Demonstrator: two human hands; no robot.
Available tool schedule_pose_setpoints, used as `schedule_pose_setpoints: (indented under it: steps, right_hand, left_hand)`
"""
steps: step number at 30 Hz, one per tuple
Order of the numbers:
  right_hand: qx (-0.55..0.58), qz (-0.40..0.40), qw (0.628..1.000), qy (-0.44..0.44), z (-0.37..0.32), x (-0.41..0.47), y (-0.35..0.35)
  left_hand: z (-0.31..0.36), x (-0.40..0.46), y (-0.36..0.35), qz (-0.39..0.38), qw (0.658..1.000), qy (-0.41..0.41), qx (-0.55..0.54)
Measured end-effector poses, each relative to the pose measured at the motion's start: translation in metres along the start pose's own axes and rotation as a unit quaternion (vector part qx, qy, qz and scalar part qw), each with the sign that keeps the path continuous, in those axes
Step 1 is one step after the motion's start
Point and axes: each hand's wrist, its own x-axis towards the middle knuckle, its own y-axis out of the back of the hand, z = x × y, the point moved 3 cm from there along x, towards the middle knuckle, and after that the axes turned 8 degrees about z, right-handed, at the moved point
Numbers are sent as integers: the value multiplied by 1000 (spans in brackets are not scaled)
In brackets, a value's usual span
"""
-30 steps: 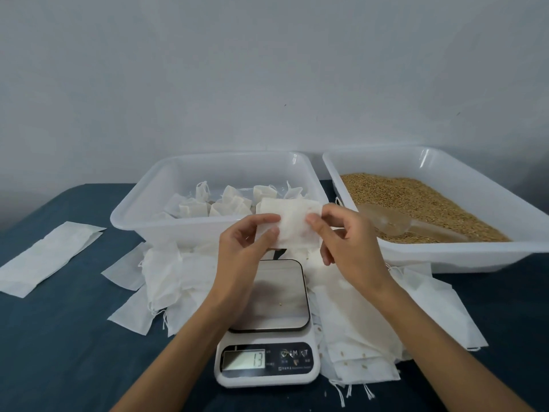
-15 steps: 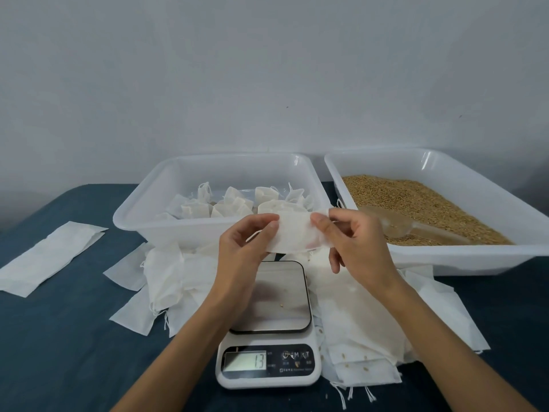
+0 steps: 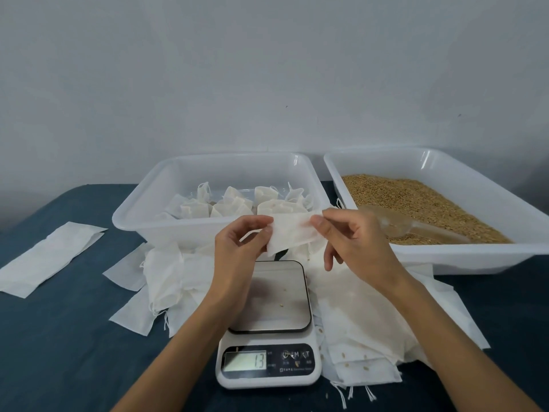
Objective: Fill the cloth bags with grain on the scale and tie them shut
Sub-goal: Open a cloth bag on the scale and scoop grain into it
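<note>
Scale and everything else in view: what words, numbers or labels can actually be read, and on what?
"13": on the lit display of the scale.
"M" and "T": partly legible on the scale's buttons, half covered by stray grains.
Small print beside the display and under the buttons: too small to read.
Nothing else carries text.

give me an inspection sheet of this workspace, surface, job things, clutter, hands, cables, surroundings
Surface: dark blue cloth.
Job's things: scale reads 13, pan bare but for stray grains; empty bag held above it; grain tray with scoop; filled bags in left tray.
Clutter: loose flat bags around the scale; one strip far left.
Hands: left hand and right hand both pinch the bag.
Cables: nothing seen.
Surroundings: plain wall.
</note>
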Motion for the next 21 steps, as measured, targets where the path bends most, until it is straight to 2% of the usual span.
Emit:
schedule_pose_setpoints:
  steps: [4, 8, 11, 13, 17, 21]
  right_hand:
    - [21, -97, 994, -45, 2, 0, 1]
    - [16, -98, 994, -54, 2, 2, 4]
    - [-21, -101, 994, -43, -5, 5, 10]
    - [-69, -132, 989, -25, -12, 6, 12]
    - [-161, -208, 965, -7, -27, 9, 14]
    - [-199, -259, 945, -12, -47, 13, 11]
  left_hand:
    - [4, 2, 2, -14, 999, -30, 13]
    - [9, 1, 2, 14, 996, -62, 62]
    - [21, -4, 1, 31, 976, -163, 142]
    - [27, -12, -2, -25, 955, -224, 191]
    - [19, -28, -17, -169, 930, -209, 249]
    - [14, -35, -24, -159, 925, -201, 281]
